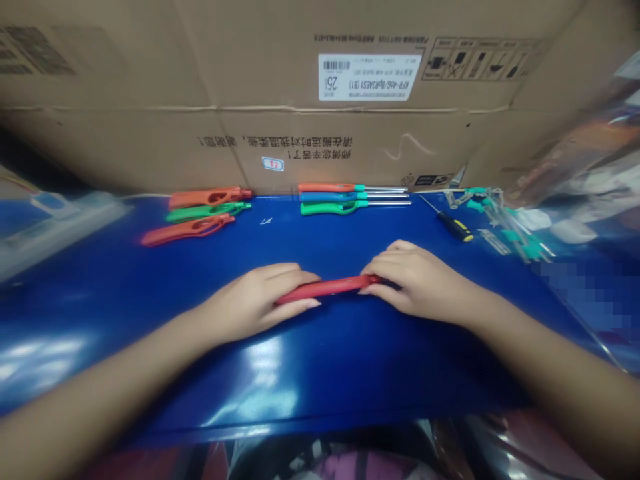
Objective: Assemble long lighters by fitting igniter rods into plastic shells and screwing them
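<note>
A red lighter handle [327, 288] lies level across both hands, just above the blue table. My left hand [265, 293] is closed around its rear end, thumb below and fingers on top. At the front end, my right hand [407, 280] pinches the tip between thumb and fingers, which partly hide it. Behind, to the left, are two orange-red lighter handles [187, 231] and a green one [205, 213] without metal tubes. Farther right lie three lighters with metal tubes: an orange one [325, 188], a blue one [327, 197] and a green one [325, 209].
A screwdriver [454, 226] with a black and yellow handle lies at the right, beside a pile of metal tubes with teal ends [517, 227]. A large cardboard box [150, 147] walls off the back. A blurred pale container [65, 220] stands left on the blue table [340, 360].
</note>
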Available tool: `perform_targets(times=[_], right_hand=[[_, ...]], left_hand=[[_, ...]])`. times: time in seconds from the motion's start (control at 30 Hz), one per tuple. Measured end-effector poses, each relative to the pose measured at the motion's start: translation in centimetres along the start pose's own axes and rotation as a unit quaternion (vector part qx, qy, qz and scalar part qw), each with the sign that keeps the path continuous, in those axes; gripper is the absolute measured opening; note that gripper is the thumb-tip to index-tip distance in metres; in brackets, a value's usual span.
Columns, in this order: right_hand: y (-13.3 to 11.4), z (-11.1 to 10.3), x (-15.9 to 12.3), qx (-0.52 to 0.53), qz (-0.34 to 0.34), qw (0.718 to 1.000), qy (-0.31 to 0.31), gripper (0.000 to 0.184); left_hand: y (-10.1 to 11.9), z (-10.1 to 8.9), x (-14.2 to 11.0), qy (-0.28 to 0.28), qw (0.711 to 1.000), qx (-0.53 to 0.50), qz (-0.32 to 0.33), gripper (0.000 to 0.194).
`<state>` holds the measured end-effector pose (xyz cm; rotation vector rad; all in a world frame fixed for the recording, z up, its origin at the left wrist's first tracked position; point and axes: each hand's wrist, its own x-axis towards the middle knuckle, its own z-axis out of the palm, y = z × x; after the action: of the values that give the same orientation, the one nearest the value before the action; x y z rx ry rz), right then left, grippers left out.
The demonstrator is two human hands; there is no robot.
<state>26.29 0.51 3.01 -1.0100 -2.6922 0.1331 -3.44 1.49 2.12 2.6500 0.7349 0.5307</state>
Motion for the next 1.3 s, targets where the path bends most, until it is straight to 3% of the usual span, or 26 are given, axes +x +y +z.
perform_targets(times=[0.23, 0.47, 0.73, 0.83, 1.13, 1.3], right_hand=[[0.3, 0.3, -0.1, -0.010, 0.042, 0.999, -0.019, 0.020], [-0.2, -0.3, -0.1, -0.069, -0.006, 0.998, -0.002, 0.029], [0.1, 0.2, 0.0, -0.040, 0.066, 0.996, 0.052, 0.004], [0.2, 0.3, -0.1, -0.033, 0.082, 0.994, 0.064, 0.007], [0.6, 0.7, -0.1, -0.010, 0.074, 0.997, 0.000, 0.024], [0.9, 0.5, 0.0, 0.000, 0.082, 0.996, -0.017, 0.013]], left_hand=[[0.3, -0.4, 0.0, 0.010, 0.996, -0.084, -0.011, 0.034], [0.5, -0.4, 0.2, -0.028, 0.996, -0.081, -0.037, 0.031], [0.1, -0.1, 0.3, 0.007, 0.993, -0.082, -0.087, 0.034], [-0.2, 0.4, 0.2, 0.025, 0.993, -0.081, -0.079, 0.037], [-1.0, 1.0, 0.0, 0.027, 0.997, -0.019, -0.067, 0.043], [-1.1, 0.6, 0.0, 0.015, 0.997, 0.002, -0.076, 0.040]])
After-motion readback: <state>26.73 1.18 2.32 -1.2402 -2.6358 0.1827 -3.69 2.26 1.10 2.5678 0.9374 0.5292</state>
